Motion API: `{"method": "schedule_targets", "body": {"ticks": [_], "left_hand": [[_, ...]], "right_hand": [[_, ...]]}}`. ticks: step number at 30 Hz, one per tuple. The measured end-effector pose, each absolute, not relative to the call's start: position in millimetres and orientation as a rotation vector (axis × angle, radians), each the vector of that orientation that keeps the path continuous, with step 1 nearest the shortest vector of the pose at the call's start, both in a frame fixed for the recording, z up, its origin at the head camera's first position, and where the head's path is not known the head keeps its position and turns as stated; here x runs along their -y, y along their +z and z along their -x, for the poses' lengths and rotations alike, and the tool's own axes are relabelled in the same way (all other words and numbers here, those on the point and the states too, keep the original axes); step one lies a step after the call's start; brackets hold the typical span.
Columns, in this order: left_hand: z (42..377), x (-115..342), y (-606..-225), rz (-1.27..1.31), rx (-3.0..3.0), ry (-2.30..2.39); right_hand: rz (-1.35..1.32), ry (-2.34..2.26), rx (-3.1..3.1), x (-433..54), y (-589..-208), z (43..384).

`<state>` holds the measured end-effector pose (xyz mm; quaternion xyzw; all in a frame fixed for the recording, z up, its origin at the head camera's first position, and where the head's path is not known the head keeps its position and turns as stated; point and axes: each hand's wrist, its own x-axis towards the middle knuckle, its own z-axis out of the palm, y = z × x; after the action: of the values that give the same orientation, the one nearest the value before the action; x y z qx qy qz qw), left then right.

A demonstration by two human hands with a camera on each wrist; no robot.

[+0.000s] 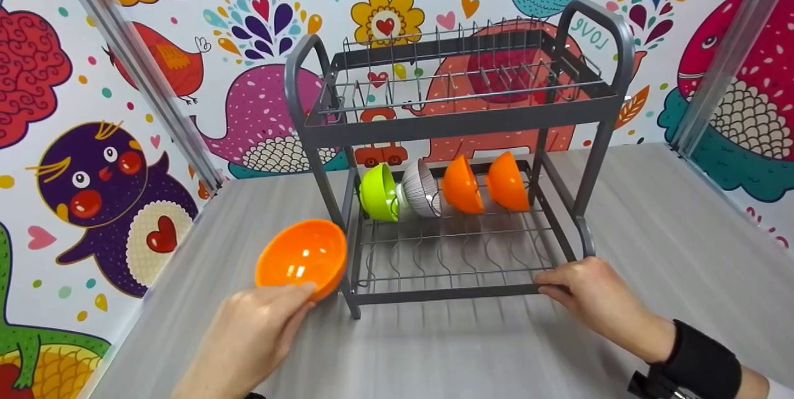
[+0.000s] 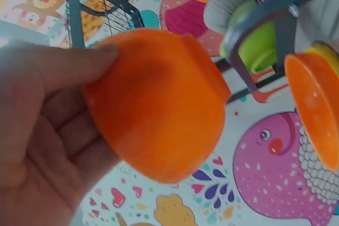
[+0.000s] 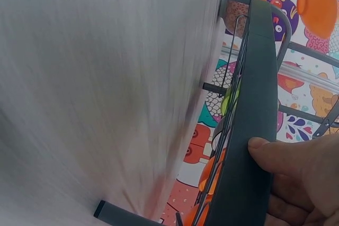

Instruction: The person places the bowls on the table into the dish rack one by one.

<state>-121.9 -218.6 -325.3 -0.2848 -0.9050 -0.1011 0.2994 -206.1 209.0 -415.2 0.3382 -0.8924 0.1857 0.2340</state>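
Note:
My left hand (image 1: 260,324) pinches the rim of an orange bowl (image 1: 298,253), thumb on one side, held left of the dish rack's front corner with its inside facing up toward me. In the left wrist view the bowl's rounded outside (image 2: 159,109) shows. My right hand (image 1: 589,293) grips the front right end of the lower rail of the grey two-tier dish rack (image 1: 459,123); in the right wrist view the thumb (image 3: 265,152) lies on that rail. On the lower tier, a green bowl (image 1: 378,194), a grey striped bowl (image 1: 422,188) and two orange bowls (image 1: 462,185) stand tilted in a row.
The rack's upper wire tier (image 1: 459,79) holds no dishes. Another orange bowl (image 2: 312,109) appears beside the rack in the left wrist view, and a brown speckled item (image 3: 237,11) past its far end in the right wrist view. Cartoon-printed walls (image 1: 273,107) surround the grey tabletop (image 1: 434,349).

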Motion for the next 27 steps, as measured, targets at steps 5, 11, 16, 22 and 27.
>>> {"method": "schedule_targets", "body": {"ticks": [5,11,16,22,27], "left_hand": [[121,197,-331,0.924,2.373,-0.336],[128,170,-339,1.139,2.307,-0.393],[131,152,-342,1.245,2.349,-0.438],[135,135,-346,1.351,2.292,-0.435],[137,127,-349,1.412,2.24,-0.413]], "right_hand": [[-0.938,0.51,2.438,-210,-416,206],[-0.975,0.484,2.445,-212,-416,206],[-1.009,0.471,2.47,-212,-409,204],[-1.06,0.532,2.326,-206,-392,195],[-1.158,0.584,2.242,-197,-374,181]]}}
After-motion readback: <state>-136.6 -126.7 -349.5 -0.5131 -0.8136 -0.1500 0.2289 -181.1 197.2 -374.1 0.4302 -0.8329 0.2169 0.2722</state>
